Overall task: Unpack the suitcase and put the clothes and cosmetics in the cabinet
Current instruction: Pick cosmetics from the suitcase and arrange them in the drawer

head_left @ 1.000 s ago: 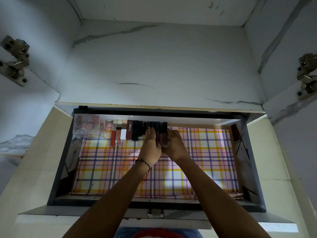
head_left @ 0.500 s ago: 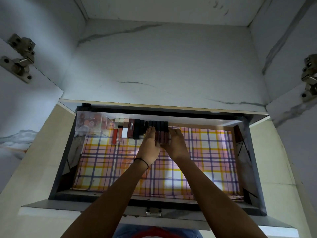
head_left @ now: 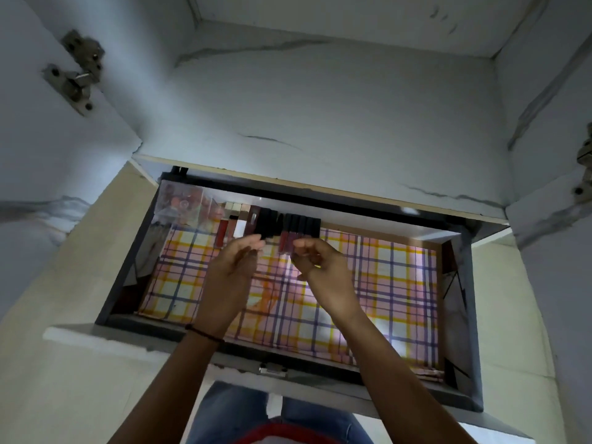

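Observation:
An open cabinet drawer (head_left: 464, 315) is lined with a plaid paper sheet (head_left: 384, 283). Along its back edge lies a row of lipstick and lip-gloss tubes (head_left: 269, 224), some red, some black. A clear plastic box of cosmetics (head_left: 181, 203) sits in the back left corner. My left hand (head_left: 232, 270) hovers over the liner just in front of the tubes, fingers relaxed and empty. My right hand (head_left: 320, 267) is beside it, fingers loosely curled, holding nothing, just below the dark-capped gloss tubes (head_left: 298, 233).
The white marble-patterned cabinet interior (head_left: 320, 107) rises behind the drawer, with metal door hinges at left (head_left: 75, 72) and right (head_left: 584, 168). The drawer's front rail carries a small metal latch (head_left: 272, 368). Most of the plaid liner to the right is bare.
Both hands have let go of the gloss tubes at the back of the drawer and drawn back toward me, parting slightly. The tubes stay in the row.

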